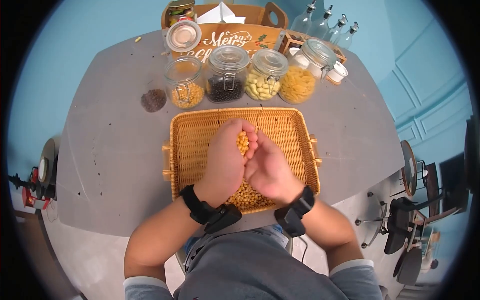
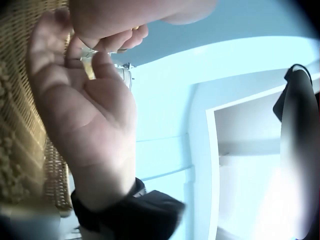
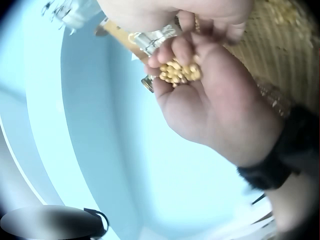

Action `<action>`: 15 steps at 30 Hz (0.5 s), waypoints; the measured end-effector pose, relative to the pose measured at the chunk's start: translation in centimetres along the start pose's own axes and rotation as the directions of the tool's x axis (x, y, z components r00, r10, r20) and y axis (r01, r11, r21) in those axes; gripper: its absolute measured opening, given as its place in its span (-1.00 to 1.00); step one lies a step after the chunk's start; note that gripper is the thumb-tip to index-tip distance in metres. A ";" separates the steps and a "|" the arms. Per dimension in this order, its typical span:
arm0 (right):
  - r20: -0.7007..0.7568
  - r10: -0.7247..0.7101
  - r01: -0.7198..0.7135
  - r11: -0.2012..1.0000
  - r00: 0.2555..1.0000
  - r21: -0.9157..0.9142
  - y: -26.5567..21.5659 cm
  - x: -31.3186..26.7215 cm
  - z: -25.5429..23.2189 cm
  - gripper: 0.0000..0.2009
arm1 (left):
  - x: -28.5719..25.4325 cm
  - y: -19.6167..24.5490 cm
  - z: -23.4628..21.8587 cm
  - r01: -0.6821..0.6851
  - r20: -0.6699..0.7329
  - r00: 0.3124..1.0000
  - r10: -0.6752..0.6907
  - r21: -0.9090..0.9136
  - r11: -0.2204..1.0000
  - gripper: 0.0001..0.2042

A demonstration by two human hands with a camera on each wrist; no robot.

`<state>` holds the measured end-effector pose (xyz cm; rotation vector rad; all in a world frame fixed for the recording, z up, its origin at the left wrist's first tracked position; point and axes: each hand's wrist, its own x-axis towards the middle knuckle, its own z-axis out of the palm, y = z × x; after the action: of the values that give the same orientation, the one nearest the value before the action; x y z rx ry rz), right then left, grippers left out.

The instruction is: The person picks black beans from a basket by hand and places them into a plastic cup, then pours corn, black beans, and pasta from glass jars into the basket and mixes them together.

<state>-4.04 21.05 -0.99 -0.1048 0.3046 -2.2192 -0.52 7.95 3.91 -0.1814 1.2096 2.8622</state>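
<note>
Over the wicker basket (image 1: 190, 120) my two hands meet. My left hand (image 1: 224, 162) is cupped, its fingers curled round a heap of yellow corn kernels (image 1: 243, 143); in the right wrist view the kernels (image 3: 179, 73) lie in its palm. My right hand (image 1: 271, 169) leans against the left one at the fingers. The left wrist view shows its bare palm (image 2: 82, 115), with fingers loosely extended and partly hidden behind the left hand. More corn kernels (image 1: 248, 198) are spread in the near part of the basket, below the wrists.
Behind the basket stand glass jars: one with its lid up and some corn (image 1: 187, 95), one of black beans (image 1: 226, 89), one of pale, curved pieces (image 1: 262, 87), one of pasta (image 1: 297, 85). Left of them is a dark-filled small container (image 1: 153, 100). A wooden crate (image 1: 240, 35) and bottles (image 1: 320, 25) stand farther back.
</note>
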 end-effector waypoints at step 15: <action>-0.302 -0.167 0.239 0.946 0.939 0.221 3.7 0.5 1.8 -0.66 | -1.9 -0.3 0.6 -0.399 0.119 0.916 0.383 0.359 0.844 -0.62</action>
<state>-1.17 18.15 -0.17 0.3356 0.1630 -2.4625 1.34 8.64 4.34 0.1596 1.9578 2.8370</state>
